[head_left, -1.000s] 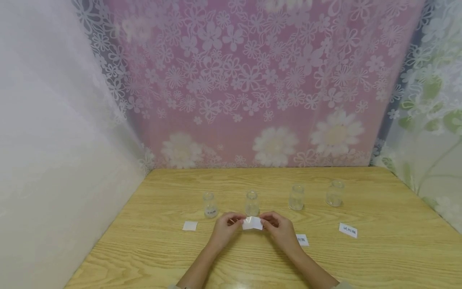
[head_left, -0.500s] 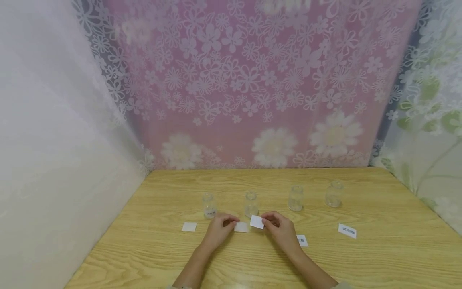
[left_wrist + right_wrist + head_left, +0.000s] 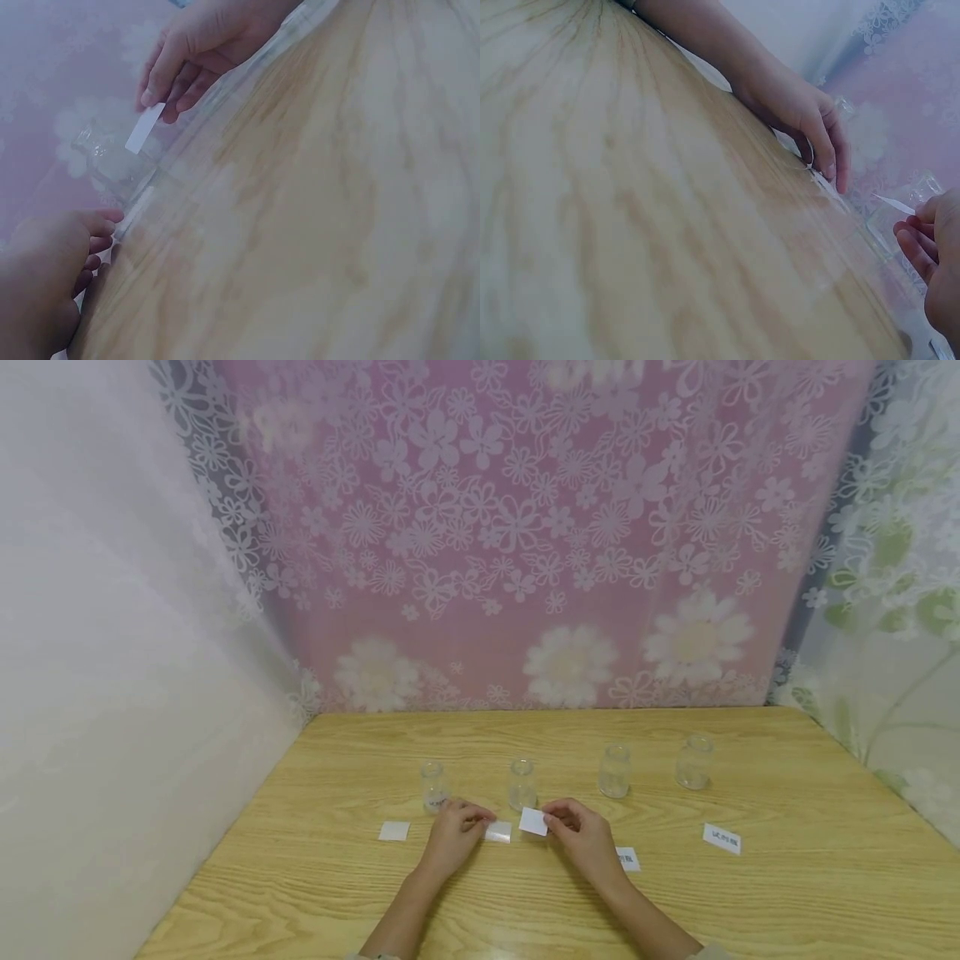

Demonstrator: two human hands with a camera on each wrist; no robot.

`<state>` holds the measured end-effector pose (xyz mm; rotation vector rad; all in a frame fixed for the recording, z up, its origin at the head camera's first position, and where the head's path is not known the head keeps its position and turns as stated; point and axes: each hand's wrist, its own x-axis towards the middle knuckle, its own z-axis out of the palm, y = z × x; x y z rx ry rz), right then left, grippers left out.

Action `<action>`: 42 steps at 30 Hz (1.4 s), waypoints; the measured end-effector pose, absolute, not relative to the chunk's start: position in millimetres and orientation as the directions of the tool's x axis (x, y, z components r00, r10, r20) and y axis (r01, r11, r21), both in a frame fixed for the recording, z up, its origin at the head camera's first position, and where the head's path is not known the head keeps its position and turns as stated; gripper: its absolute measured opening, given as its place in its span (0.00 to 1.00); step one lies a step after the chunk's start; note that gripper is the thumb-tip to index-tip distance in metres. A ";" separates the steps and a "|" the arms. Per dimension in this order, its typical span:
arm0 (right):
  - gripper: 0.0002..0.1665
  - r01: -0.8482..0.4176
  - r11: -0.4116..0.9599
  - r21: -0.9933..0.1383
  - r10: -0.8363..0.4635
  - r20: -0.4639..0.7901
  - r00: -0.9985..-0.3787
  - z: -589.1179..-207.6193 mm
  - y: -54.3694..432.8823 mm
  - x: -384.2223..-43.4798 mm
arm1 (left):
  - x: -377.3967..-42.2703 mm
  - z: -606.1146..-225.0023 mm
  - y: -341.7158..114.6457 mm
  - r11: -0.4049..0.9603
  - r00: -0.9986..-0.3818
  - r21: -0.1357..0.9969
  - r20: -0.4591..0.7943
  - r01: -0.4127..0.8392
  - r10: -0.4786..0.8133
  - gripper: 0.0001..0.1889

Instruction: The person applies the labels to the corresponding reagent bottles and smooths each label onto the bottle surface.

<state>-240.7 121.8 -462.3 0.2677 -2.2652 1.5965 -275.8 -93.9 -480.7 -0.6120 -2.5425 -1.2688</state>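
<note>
My right hand (image 3: 587, 833) pinches a small white label (image 3: 534, 822) by its right edge, thumb and fingers curled at it. The label is held up in front of a clear glass bottle (image 3: 522, 787). My left hand (image 3: 453, 842) holds a thin, shiny piece of backing paper (image 3: 498, 832) between thumb and index finger, low over the table. In the right wrist view the left fingertips are right at the tabletop. Behind the left hand stands a glass bottle (image 3: 433, 781) with a printed label low on its side, partly covered by the fingers.
Two more clear glass bottles stand farther right, one bottle (image 3: 615, 772) and another bottle (image 3: 694, 764). A printed label (image 3: 722, 838) lies at right; a second printed label (image 3: 629, 859) is partly behind the right wrist. A pale paper square (image 3: 393, 831) lies left on the wooden table (image 3: 510, 902).
The white piece held between both hands has come apart into label and backing paper. My left hand has moved left and down with the backing; the right hand keeps the label nearly still.
</note>
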 end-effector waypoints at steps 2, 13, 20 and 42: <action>0.05 -0.348 0.350 -0.870 0.050 0.388 -0.920 -462.2 121.3 -240.7 | -276.7 -481.9 -94.3 0.537 -0.886 0.705 0.382 0.464 0.264 0.05; 0.05 -0.360 0.345 -0.867 0.024 0.392 -0.920 -462.6 121.4 -241.5 | -264.7 -475.3 -69.8 0.464 -0.640 0.474 0.700 0.749 0.317 0.11; 0.05 -0.369 0.302 -0.879 -0.014 0.382 -0.924 -465.4 122.0 -244.1 | -254.8 -474.3 -45.7 0.466 -0.490 0.294 0.782 0.834 0.384 0.15; 0.10 -0.407 0.203 -0.891 0.001 0.415 -0.910 -460.5 118.3 -238.7 | -253.2 -476.4 -45.2 0.325 -0.675 0.612 0.727 0.721 0.128 0.05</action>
